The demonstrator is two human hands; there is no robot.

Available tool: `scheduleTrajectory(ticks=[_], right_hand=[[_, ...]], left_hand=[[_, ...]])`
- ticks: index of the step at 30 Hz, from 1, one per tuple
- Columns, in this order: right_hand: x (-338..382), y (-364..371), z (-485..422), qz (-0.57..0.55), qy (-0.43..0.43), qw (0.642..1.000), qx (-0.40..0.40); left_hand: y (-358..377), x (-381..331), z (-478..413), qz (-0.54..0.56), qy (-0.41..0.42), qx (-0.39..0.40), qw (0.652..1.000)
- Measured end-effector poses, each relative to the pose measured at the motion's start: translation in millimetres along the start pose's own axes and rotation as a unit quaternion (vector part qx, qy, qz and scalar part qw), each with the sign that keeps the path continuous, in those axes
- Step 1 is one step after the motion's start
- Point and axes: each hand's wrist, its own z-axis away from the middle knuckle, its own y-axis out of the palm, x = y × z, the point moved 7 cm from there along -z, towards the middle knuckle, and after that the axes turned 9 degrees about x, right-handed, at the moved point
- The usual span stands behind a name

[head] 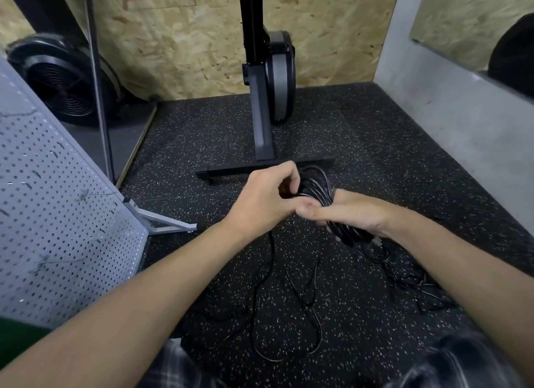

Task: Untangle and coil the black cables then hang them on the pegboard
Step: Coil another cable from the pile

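Both hands busy: right hand (pixel 352 211) wrapped round the black coil (pixel 315 185) above the floor (pixel 202 144), left hand (pixel 260 196) pinching it at the top, so I'd keep loops even and feed the loose cable (pixel 404 280) slowly.

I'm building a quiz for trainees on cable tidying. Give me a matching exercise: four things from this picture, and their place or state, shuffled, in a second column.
1 coiled bundle
2 loose cable
3 pegboard
4 left hand

A at the left edge
B trailing over the floor
C gripped in the right hand
D pinching cable next to the bundle

Pairs: 1-C, 2-B, 3-A, 4-D
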Motion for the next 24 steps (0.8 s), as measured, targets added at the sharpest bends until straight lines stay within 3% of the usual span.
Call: scheduleTrajectory(ticks=[4, 8, 11, 18, 24], right_hand=[[-23, 2, -10, 0.041, 0.085, 0.995, 0.013], [-27, 9, -13, -0.028, 0.103, 0.994, 0.018], [-25, 2, -15, -0.074, 0.066, 0.995, -0.021], [-17, -4, -4, -0.128, 0.016, 0.991, -0.028], [-10, -33, 11, -0.25, -0.088, 0.962, -0.059]], left_hand=[[-1, -6, 2, -0.044, 0.049, -0.018, 0.998], [5, -14, -1, -0.072, 0.101, 0.006, 0.992], [1, -9, -3, -0.055, 0.07, 0.002, 0.996], [1, 18, 4, -0.019, -0.018, 0.027, 0.999], [-1, 58, 9, -0.043, -0.102, 0.073, 0.991]])
